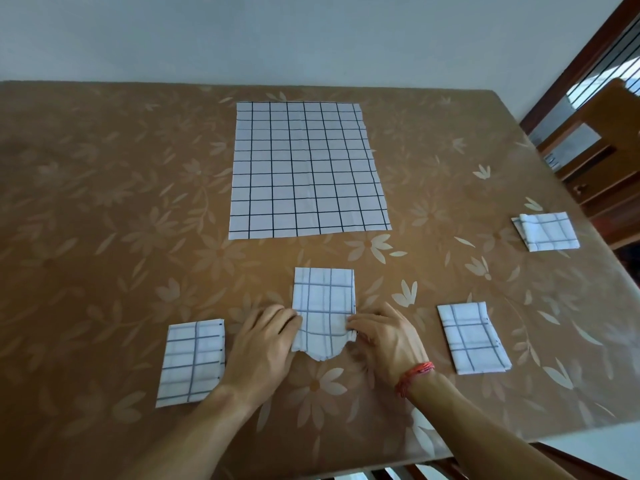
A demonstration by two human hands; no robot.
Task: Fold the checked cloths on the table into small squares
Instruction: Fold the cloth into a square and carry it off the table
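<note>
While pinching near edge of half-folded white checked cloth [323, 296] in tight grip of left hand [265, 344] and right hand [386, 337], carry to far edge, align grid lines.

Left hand [266, 341], right hand [384, 337] palms down, fingers [289, 322] pinching folded cloth [323, 296].

You are looking down on a table covered in a glossy brown tablecloth [104, 202] printed with pale flowers and leaves, which is catching a soft sheen of light toward its right side. A plain pale wall [242, 36] is running behind the far edge. At your right a wooden chair [595, 147] is standing just beside the table's far corner, and behind it a dark wooden window frame [580, 55] is holding thin dark bars [616, 53]. The rail of another wooden chair [561, 457] is peeking out below the near edge.
</note>
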